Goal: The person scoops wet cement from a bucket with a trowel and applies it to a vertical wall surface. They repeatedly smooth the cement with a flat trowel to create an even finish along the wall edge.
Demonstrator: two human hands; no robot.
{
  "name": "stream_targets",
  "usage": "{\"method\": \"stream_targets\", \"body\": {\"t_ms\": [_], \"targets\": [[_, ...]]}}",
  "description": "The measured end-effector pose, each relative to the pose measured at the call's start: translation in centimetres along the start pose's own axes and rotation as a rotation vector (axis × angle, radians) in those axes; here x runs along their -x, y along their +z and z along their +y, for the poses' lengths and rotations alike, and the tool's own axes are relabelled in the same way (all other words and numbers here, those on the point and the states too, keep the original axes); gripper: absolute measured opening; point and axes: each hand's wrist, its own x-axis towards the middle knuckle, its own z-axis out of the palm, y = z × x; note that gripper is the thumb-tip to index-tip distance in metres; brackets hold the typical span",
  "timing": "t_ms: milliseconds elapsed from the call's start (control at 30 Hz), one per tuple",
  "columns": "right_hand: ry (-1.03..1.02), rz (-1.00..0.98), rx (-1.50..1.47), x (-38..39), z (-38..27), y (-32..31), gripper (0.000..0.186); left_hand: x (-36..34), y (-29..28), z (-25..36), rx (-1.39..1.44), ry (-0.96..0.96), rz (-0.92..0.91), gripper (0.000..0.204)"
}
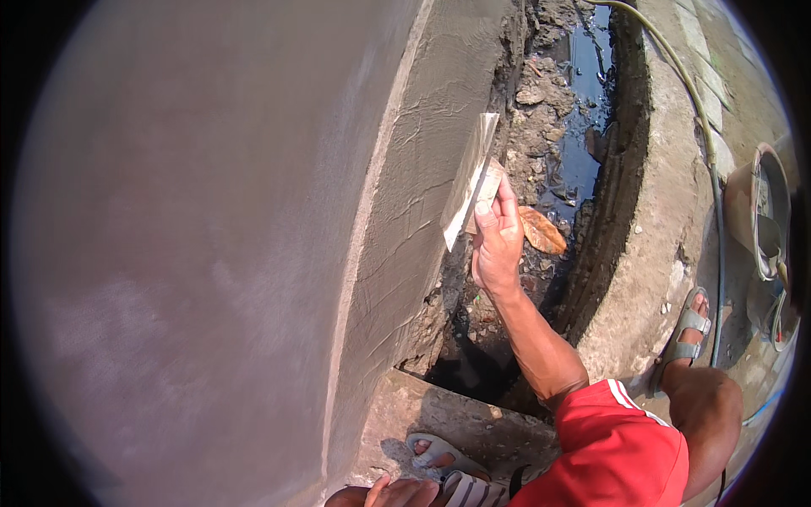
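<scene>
In my right hand (pixel 500 245) is a plastering trowel (pixel 473 182): a flat, thin metal blade with a pale block-like handle, my fingers and thumb closed around the handle. The blade is held up on edge beside the rough, freshly coated lower band (pixel 414 160) of the wall; whether it touches the band I cannot tell. My left hand (pixel 404 493) is low at the bottom edge, partly cut off, its fingers loosely extended with nothing visible in them. To the left rises the smooth grey wall face (pixel 203 237), set off from the band by a pale raised line.
Along the wall's foot runs a muddy ditch (pixel 532 110) with dark water (pixel 589 93) and a brown leaf (pixel 542 231). My feet straddle it, on a concrete slab (pixel 473 414) and a curb (pixel 638 279). At right are a bucket (pixel 743 207) and a hose (pixel 716 245).
</scene>
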Motion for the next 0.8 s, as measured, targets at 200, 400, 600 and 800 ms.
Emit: {"method": "stream_targets", "body": {"t_ms": [200, 400, 600, 800], "targets": [[0.195, 0.169, -0.004, -3.6, 4.2, -7.3, 0.059, -0.2, 0.5, 1.1, -0.018, 0.026, 0.021, 0.024], [0.118, 0.1, 0.116, -2.2, 4.2, -3.1, 0.061, 1.7, -1.9, 1.9, -0.086, 0.028, 0.109, 0.024], [0.016, -0.083, 0.168, 1.6, 1.9, 2.7, 0.06, -0.2, -6.9, 2.1, -0.058, -0.227, 0.098, 0.027], [0.144, -0.319, 0.055, 7.2, -1.0, 7.3, 0.059, -5.4, -9.5, 1.1, -0.377, -0.042, -0.166, 0.017]]}}
